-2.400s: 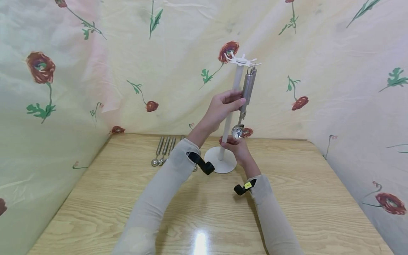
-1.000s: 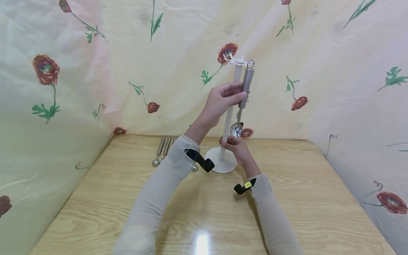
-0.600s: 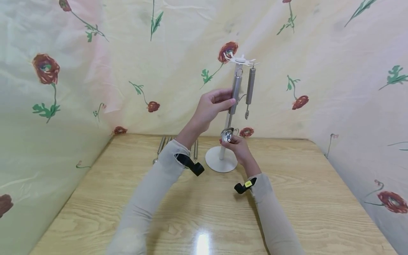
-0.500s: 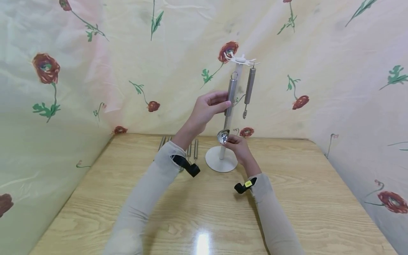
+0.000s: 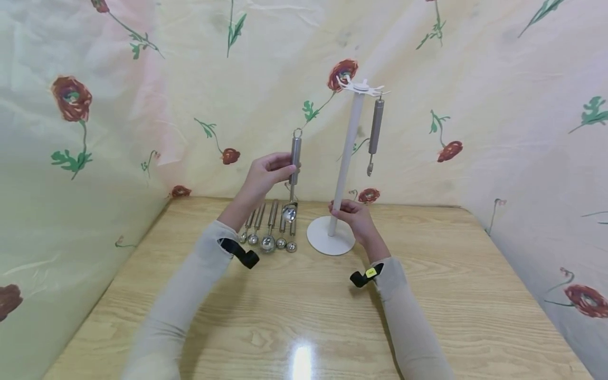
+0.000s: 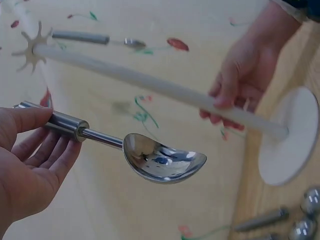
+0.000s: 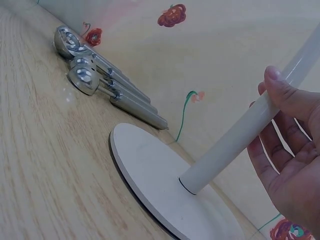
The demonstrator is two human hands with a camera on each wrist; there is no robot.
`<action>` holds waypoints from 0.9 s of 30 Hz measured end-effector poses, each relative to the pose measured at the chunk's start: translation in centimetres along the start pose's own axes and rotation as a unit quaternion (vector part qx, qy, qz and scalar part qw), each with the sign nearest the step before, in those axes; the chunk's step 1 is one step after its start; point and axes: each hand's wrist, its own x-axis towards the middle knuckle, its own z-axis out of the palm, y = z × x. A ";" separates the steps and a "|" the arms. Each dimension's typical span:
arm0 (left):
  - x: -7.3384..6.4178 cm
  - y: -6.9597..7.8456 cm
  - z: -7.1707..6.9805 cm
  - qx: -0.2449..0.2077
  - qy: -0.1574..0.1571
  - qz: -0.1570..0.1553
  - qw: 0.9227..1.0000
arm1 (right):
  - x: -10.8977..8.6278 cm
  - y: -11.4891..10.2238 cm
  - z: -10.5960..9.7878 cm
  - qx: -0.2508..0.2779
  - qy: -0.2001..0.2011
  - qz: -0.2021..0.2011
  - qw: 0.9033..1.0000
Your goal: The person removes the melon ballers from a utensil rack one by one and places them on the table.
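Observation:
My left hand (image 5: 271, 171) pinches the metal handle of an ice cream scoop (image 6: 162, 160) between thumb and fingers. The scoop hangs upright in the head view, ring at the top and oval bowl down, left of a white stand (image 5: 349, 153) and apart from it. Low on the stand's pole, just above its round base (image 7: 150, 175), my right hand (image 5: 356, 219) grips with thumb and fingers. From one arm of the stand's star-shaped top (image 5: 361, 88) hangs a slim steel utensil (image 5: 376, 126) with a small head.
Several metal scoops (image 5: 268, 243) lie in a row on the wooden table (image 5: 304, 306), left of the base, handles towards the back. Behind the table hangs a flowered cloth (image 5: 266, 79), with more cloth at both sides.
My left hand has carried the scoop from beside the hanging utensil at the stand's top, leftward and down, over the row of scoops. My right hand stays on the pole.

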 end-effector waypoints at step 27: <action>-3.2 -5.5 -11.7 0.130 -0.007 -0.101 0.986 | 0.4 0.2 -0.2 0.008 -0.005 0.015 1.000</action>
